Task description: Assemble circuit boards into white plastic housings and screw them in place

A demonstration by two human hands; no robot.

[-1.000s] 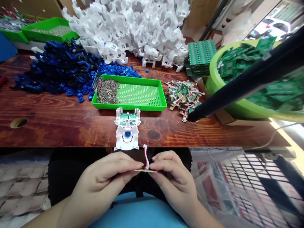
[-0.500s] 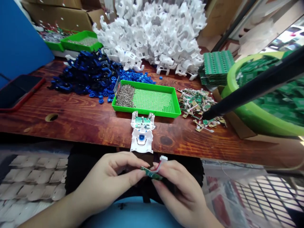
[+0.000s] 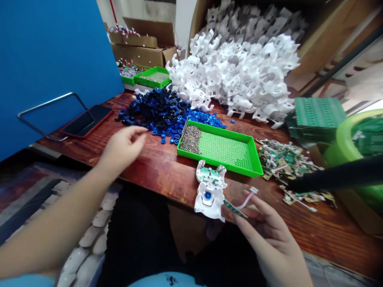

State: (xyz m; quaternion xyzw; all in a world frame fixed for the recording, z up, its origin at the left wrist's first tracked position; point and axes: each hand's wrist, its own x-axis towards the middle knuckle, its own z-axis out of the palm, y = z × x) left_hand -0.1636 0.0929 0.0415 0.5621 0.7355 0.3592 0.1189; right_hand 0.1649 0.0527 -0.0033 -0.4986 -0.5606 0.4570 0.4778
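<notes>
My right hand (image 3: pixel 269 235) pinches a small green circuit board (image 3: pixel 235 208) whose red and white cable ends in a white connector (image 3: pixel 253 190). Over the table, near the pile of blue and black parts (image 3: pixel 155 109), is my left hand (image 3: pixel 124 145); its fingers are curled together, and whether anything is between them is too small to tell. Beside the board, at the table's front edge, lies a white shell (image 3: pixel 209 203) with a blue button. Just behind it sits a second white shell (image 3: pixel 211 175) holding a green board.
A green tray (image 3: pixel 254 159) with small metal pieces stands mid-table. White shells (image 3: pixel 236 79) are heaped behind. Loose wired boards (image 3: pixel 284 159), stacked green panels (image 3: pixel 320 115) and a light green tub (image 3: pixel 344 139) are at right, crossed by a black bar. A phone (image 3: pixel 86 121) lies left.
My left hand has let go of the circuit board and moved left and forward over the table. The board stays in my right hand. The view has turned left.
</notes>
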